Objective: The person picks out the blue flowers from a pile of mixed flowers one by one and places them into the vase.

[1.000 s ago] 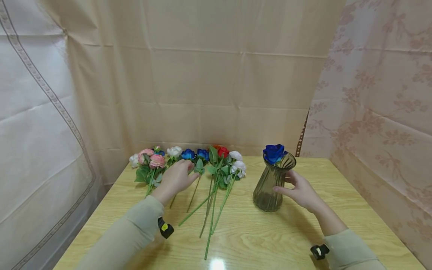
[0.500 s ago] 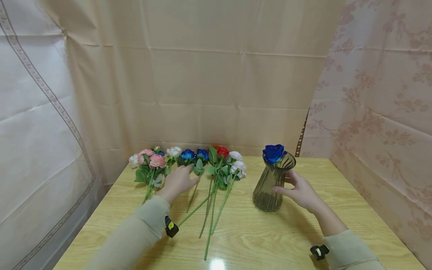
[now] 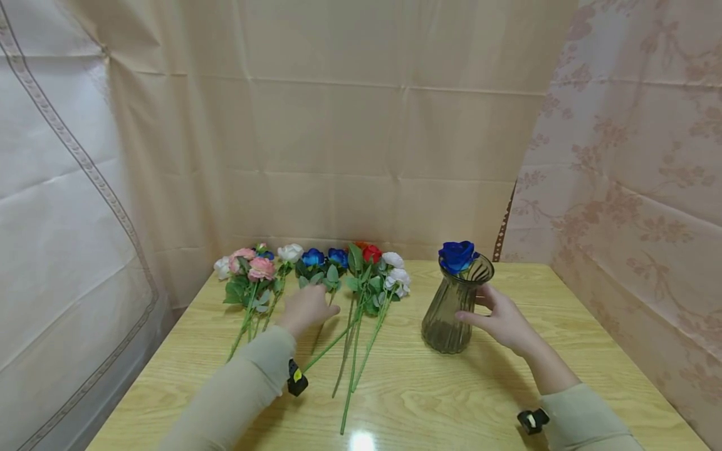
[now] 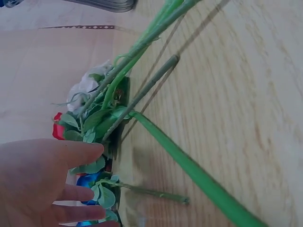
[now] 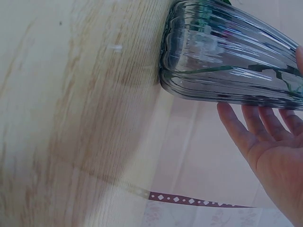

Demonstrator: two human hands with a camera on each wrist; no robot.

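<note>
In the head view my left hand [image 3: 307, 308] reaches over the stem side of two blue flowers [image 3: 313, 257] lying at the table's back. Its thumb and fingers are extended and apart in the left wrist view, beside green leaves [image 4: 106, 197] and a short stem [image 4: 161, 194]. On the right, a smoky ribbed glass vase [image 3: 447, 322] stands upright with a single blue rose [image 3: 457, 258] at its mouth. My right hand [image 3: 502, 319] holds the vase around its far right side, thumb across the front. The rose's stem [image 5: 208, 69] shows through the glass in the right wrist view.
Pink flowers [image 3: 262, 269] and a white rose [image 3: 290, 253] lie left of the blue ones. Right of them are a red rose [image 3: 372, 254] and white flowers [image 3: 398, 280], their long stems crossing toward the front. Cloth curtains [image 3: 361, 131] hang behind the wooden table [image 3: 429, 401].
My left hand has moved right and slightly nearer to me, down from the blue flower heads toward their leaves and stems. The right hand and vase have stayed in place.
</note>
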